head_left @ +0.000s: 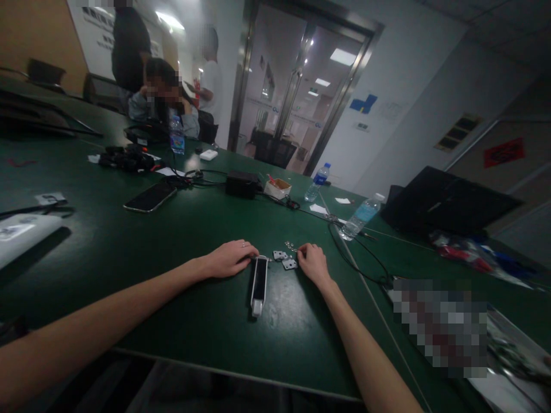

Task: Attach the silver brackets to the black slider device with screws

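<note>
A long, narrow white device with a black inset point(259, 281) lies on the green table, pointing toward the front edge. My left hand point(230, 259), wearing a ring, is closed with thumb and fingertips at the device's far end. Just right of that end are two small grey plates with dark holes, one nearer point(290, 264) and one farther point(279, 254). Several tiny shiny parts point(290, 246) lie scattered beyond them. My right hand point(313, 261) rests beside the plates and tiny parts, its fingers curled together; whatever is between the fingertips is too small to make out.
Behind the hands are a phone point(150, 197), a black box point(243, 184) with cables and a small open carton point(278, 188). Water bottles point(361, 216) point(317, 182) stand right of it. A black monitor point(447, 201) is at right. People are across the table.
</note>
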The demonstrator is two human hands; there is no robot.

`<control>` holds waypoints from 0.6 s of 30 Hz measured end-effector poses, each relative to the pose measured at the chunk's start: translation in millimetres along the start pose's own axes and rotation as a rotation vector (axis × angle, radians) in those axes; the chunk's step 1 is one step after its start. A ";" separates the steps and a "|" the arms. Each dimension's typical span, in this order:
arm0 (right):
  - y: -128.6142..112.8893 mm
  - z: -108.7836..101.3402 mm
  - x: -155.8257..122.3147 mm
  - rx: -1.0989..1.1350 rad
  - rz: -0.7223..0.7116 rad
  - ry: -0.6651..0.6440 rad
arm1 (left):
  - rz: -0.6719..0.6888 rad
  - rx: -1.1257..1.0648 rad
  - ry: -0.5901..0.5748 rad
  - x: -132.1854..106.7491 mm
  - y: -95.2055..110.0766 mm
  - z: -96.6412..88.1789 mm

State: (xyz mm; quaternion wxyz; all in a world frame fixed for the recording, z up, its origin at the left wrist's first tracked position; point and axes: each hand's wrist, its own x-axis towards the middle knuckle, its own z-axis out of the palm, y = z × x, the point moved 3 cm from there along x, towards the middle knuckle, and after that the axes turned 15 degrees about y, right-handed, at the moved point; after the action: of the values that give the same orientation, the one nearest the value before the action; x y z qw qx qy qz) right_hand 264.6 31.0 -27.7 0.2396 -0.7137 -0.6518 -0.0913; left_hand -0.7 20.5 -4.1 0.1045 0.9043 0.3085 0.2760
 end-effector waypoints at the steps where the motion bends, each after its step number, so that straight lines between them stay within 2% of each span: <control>1: 0.4 0.6 -0.1 0.014 -0.001 0.003 | -0.005 -0.001 -0.003 0.1 0.1 -0.3; 8: 4.5 10.4 0.6 0.174 -0.063 0.028 | -0.001 -0.013 -0.006 0.5 2.1 -2.5; 18: 4.7 5.9 3.6 0.156 -0.114 -0.022 | -0.003 -0.010 -0.006 0.8 2.2 -2.2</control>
State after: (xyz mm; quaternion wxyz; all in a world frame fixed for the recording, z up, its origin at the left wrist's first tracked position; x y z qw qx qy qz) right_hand 268.6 36.7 -32.3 0.2813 -0.6556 -0.6993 -0.0460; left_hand -0.3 19.3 -1.1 0.1106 0.9041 0.3081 0.2746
